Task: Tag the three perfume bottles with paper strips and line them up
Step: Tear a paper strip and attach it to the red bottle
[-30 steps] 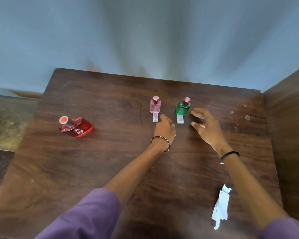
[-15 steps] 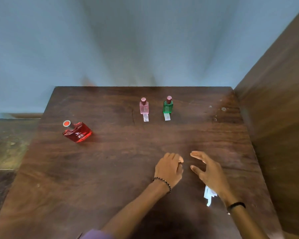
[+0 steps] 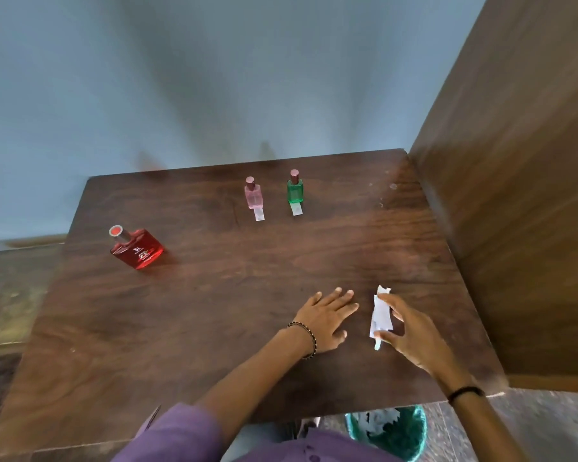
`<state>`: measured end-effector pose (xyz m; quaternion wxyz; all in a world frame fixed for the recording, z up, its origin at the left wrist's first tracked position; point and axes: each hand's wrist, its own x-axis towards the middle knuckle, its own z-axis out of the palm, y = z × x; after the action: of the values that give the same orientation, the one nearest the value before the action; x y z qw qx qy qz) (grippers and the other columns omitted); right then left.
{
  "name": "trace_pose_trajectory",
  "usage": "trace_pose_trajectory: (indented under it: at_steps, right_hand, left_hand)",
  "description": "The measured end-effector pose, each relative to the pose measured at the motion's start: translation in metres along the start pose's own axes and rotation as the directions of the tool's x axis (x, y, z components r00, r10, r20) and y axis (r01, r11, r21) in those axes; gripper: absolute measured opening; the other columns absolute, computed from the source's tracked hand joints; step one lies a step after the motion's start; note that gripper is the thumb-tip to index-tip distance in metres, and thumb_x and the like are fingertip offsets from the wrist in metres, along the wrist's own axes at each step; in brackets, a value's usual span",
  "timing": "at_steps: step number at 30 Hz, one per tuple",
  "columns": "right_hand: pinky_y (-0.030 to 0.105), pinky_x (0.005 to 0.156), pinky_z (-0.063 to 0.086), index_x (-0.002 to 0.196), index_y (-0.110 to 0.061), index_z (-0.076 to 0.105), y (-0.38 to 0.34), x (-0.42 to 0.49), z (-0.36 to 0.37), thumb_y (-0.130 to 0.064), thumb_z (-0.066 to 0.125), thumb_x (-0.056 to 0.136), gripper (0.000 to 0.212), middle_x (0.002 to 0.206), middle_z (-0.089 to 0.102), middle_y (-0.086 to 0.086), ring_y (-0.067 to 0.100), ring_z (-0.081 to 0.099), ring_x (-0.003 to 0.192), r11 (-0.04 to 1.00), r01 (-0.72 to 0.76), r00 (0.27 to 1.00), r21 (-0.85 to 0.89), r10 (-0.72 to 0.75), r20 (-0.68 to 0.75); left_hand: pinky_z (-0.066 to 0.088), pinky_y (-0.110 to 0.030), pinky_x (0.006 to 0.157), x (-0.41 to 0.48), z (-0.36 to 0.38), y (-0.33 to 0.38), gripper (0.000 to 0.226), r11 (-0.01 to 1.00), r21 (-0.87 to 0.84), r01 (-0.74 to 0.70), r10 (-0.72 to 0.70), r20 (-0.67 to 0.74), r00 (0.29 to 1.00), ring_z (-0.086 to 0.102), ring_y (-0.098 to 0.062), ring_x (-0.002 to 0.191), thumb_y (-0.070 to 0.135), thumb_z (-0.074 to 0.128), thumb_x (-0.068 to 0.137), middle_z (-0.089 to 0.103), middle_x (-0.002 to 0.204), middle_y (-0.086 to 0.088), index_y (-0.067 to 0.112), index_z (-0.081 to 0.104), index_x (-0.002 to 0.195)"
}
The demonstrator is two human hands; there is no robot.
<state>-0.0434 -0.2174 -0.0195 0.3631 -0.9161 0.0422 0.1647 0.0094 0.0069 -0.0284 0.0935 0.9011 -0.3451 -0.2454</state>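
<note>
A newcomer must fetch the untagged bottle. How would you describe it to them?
On the dark wooden table, look to the left side. The red bottle stands alone there. Unlike the small pink bottle and green bottle at the back, it is broad, bears white lettering, and shows no paper strip at its base.

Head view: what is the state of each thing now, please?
pink bottle: upright, strip at its base.
green bottle: upright, strip at its base.
red bottle: apart at left, no strip.
paper strips: held by right hand.
left hand: open, flat on table.
</note>
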Motion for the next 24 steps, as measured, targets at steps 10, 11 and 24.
trace_pose_trajectory:
  at_steps: [10, 11, 24]
  right_hand:
    - [-0.004, 0.088, 0.039, 0.134, -0.019, 0.059, 0.004, 0.004, -0.007, -0.009, 0.092, 0.069, 0.073, 0.136, 0.055, -0.014, -0.001, 0.056, 0.119, 0.975, -0.063, 0.996, 0.215, 0.048, 0.074]
    - [-0.003, 0.088, 0.040, 0.133, -0.019, 0.059, 0.005, 0.006, -0.007, -0.008, 0.092, 0.070, 0.072, 0.136, 0.056, -0.013, 0.003, 0.057, 0.122, 0.971, -0.064, 0.996, 0.232, 0.049, 0.073]
    - [0.019, 0.106, 0.047, 0.127, -0.025, 0.060, 0.004, 0.000, -0.011, 0.002, 0.087, 0.073, 0.066, 0.139, 0.060, -0.002, 0.008, 0.057, 0.126, 0.943, -0.028, 0.998, 0.332, 0.007, 0.064]
  left_hand:
    - [0.009, -0.044, 0.121, 0.000, -0.004, 0.000, 0.064, 1.000, 0.004, 0.007, -0.008, 0.039, 0.999, 0.000, -0.016, 0.152, 0.028, 0.046, 0.098, 0.000, 0.165, 0.006, 0.026, 0.018, 0.155]
    - [0.009, -0.045, 0.121, 0.000, -0.004, 0.000, 0.064, 1.000, 0.006, 0.009, -0.009, 0.037, 0.999, 0.000, -0.016, 0.152, 0.029, 0.046, 0.098, 0.000, 0.165, 0.006, 0.026, 0.018, 0.155]
    - [0.017, -0.047, 0.118, -0.001, -0.005, 0.010, 0.064, 0.995, 0.100, 0.011, -0.013, 0.017, 1.000, 0.006, -0.024, 0.151, 0.028, 0.045, 0.097, 0.005, 0.165, 0.000, 0.033, 0.015, 0.154]
